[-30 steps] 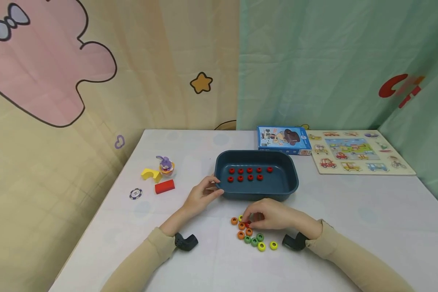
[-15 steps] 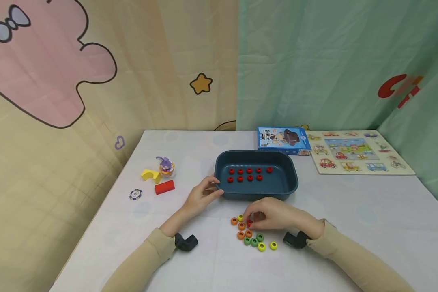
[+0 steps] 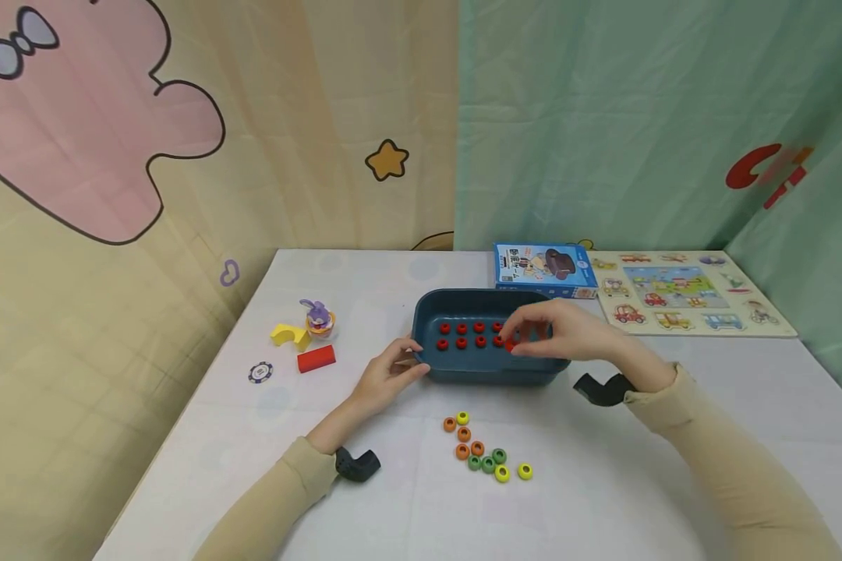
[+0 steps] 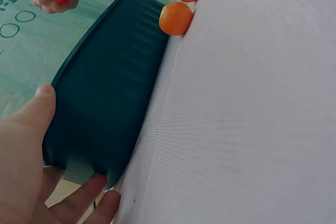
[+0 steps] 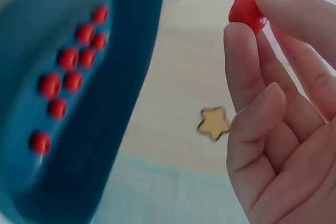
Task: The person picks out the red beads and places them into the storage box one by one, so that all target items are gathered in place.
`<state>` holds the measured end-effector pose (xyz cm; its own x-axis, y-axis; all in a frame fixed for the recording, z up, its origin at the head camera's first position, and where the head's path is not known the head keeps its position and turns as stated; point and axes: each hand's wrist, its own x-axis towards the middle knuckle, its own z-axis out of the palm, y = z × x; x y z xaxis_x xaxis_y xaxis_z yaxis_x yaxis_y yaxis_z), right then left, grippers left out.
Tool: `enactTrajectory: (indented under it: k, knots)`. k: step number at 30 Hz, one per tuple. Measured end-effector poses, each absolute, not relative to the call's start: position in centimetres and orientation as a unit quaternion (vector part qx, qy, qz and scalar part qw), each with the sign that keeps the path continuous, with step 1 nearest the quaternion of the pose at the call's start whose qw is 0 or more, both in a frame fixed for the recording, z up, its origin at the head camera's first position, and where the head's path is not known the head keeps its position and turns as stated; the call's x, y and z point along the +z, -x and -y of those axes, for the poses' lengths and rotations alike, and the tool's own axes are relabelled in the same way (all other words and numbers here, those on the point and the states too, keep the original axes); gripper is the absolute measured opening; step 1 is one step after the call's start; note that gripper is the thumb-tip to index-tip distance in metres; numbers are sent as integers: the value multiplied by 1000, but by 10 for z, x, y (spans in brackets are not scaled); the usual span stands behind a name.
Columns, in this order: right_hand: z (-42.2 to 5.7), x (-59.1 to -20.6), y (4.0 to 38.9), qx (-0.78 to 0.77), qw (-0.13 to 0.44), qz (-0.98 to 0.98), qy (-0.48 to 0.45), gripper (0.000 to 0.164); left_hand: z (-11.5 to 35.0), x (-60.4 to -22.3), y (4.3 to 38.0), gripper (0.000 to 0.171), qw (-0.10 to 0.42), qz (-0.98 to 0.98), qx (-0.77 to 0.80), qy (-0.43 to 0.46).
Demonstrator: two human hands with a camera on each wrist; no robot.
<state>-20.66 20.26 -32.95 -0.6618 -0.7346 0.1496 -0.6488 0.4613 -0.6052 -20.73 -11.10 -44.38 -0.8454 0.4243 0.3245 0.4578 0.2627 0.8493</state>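
My left hand (image 3: 387, 378) holds the near left corner of a dark teal plastic tray (image 3: 487, 377); the left wrist view shows the thumb (image 4: 46, 100) against its long side and the fingers round its end. Between thumb and fingertip, my right hand (image 3: 568, 331) pinches a red bead (image 5: 247, 11) above the tray's right part. Inside the tray, several red beads (image 5: 51, 86) lie in two rows, some partly hidden by the right hand in the head view. In front of the tray lie loose orange beads (image 3: 463, 434), green beads (image 3: 488, 465) and yellow beads (image 3: 525, 471).
At the table's left are a purple rabbit toy (image 3: 319, 315), a yellow arch block (image 3: 291, 336), a red cylinder block (image 3: 316, 358) and a poker chip (image 3: 260, 372). Behind the tray stand a blue game box (image 3: 546, 269) and a wooden puzzle board (image 3: 695, 294).
My right hand has picked the red bead from the loose group and carried it up over the tray's right side. The left hand stays at the tray's corner.
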Motion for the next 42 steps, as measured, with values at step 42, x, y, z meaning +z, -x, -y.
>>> enactTrajectory:
  k: [42]
  knots:
    - [-219, -383, 288, -167, 158, -910, 346, 24, 112, -447, 207, 29, 20, 800, -535, 273]
